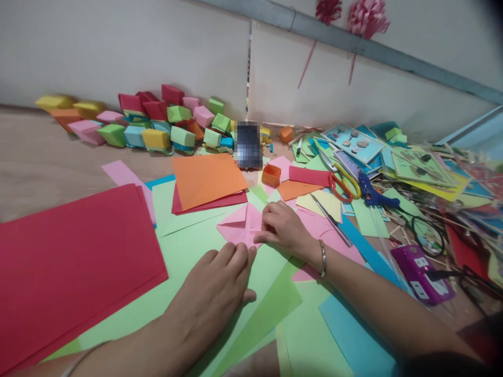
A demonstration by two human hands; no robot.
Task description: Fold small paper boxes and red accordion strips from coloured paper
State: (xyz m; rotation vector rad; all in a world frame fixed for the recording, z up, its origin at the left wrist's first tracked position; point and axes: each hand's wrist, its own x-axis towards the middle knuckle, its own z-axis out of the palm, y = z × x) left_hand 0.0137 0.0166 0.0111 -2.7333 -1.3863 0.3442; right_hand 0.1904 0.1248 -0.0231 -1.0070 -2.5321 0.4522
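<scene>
Remotely, I log the folded pink paper (238,230) atop the green sheet (184,251), just beyond the left hand (218,277), fingers half-curled at its near edge, and left of the loosely curled right hand (283,225), either one's pinch undeterminable.

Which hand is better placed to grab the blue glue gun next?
Likely the right hand: it is nearer the blue glue gun, on that side of the folded pink paper. The left hand, at the paper's near edge, would probably have to reach past the right.
</scene>
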